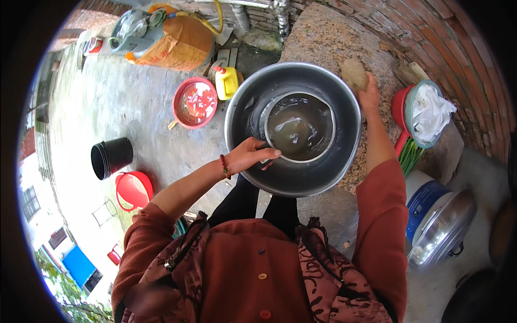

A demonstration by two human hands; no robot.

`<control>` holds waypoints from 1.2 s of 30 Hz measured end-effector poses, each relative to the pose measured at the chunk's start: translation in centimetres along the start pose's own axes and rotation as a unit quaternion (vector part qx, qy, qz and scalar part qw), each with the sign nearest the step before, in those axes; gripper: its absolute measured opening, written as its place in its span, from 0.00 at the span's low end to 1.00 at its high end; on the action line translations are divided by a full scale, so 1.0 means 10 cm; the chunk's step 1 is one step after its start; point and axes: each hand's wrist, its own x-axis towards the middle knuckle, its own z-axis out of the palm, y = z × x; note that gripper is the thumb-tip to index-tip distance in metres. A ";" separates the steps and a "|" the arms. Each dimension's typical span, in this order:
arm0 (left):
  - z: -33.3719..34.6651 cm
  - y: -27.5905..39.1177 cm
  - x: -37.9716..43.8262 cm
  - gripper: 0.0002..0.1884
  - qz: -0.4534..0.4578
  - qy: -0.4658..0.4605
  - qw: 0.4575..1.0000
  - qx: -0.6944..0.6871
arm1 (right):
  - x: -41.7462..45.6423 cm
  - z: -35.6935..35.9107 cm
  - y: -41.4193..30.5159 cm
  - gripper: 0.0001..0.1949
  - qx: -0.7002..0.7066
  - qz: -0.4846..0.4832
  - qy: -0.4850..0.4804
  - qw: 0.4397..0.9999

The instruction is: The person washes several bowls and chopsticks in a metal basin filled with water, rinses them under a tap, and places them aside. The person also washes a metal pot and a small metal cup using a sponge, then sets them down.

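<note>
A large metal basin (347, 149) sits in front of me, partly over a rough stone slab (319, 32). Inside it is a smaller round metal pot (333, 133) with murky water (299, 125) in it. My left hand (252, 155), with a beaded bracelet at the wrist, grips the pot's dark handle (264, 161) at the lower left of its rim. Beyond the basin's right rim, my right hand (368, 95) is on a brownish, rough-looking lump (354, 74) lying on the slab; I cannot tell what it is made of.
Left of the basin stand a yellow jug (227, 84), a red basin of water (175, 101), a black bucket (117, 155) and a red bucket (139, 189). At right are a colander with white cloth or plastic (430, 113), green stalks (411, 157), a metal lid (444, 230) and a brick wall (456, 52).
</note>
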 end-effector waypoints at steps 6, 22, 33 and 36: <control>0.25 -0.16 0.05 0.34 -0.016 0.083 0.996 0.036 | -0.20 -0.82 -0.33 0.26 0.247 -0.052 0.050 0.966; 0.56 0.11 0.04 0.33 -0.024 0.120 0.989 0.081 | -1.25 -2.17 -1.04 0.25 0.297 0.139 -0.036 0.944; 0.44 0.08 0.03 0.31 -0.005 0.115 0.989 0.089 | -1.29 -2.31 -0.06 0.22 0.322 0.173 -0.185 0.912; 0.35 0.00 0.00 0.32 -0.010 0.120 0.990 0.069 | -1.47 -2.24 -0.63 0.21 0.335 0.226 -0.169 0.899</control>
